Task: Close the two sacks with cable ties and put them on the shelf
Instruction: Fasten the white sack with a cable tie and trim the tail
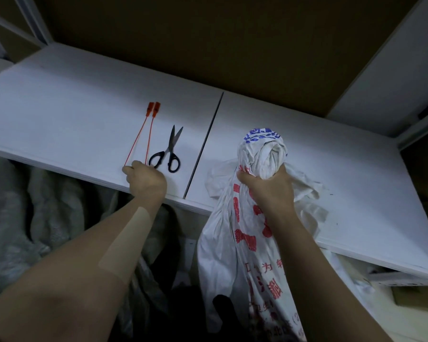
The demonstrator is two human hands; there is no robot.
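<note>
Head camera: A white shelf [84, 99] made of two panels runs across the frame, a dark seam [203, 144] dividing them near the middle. Its front edge slants down from left to right. The left panel lies mostly bare behind the tools. A brown back wall [208, 45] closes the rear, and a white upright [386, 70] bounds the right side.

Two orange cable ties [153, 109] lie side by side on the left panel, heads toward the wall and tails reaching the front edge. Black-handled scissors [169, 150] rest just to their right, blades slightly apart and pointing to the wall, handles near the edge.

The left hand [145, 180] reaches up from below the edge with its back to the camera and its fingers curled over the tails of the ties. Whether it has them pinched cannot be told. A pale strip of tape [124, 240] crosses that forearm.

The right hand [267, 188] grips the twisted neck of a white sack [245, 243] printed in red and blue, fist wrapped tight around it. The bunched top stands above the fist over the right panel, loose white folds spread on the shelf beside it, and the sack's body hangs in front of the edge. Grey bagging [22, 206] fills the dim space under the shelf at left.
</note>
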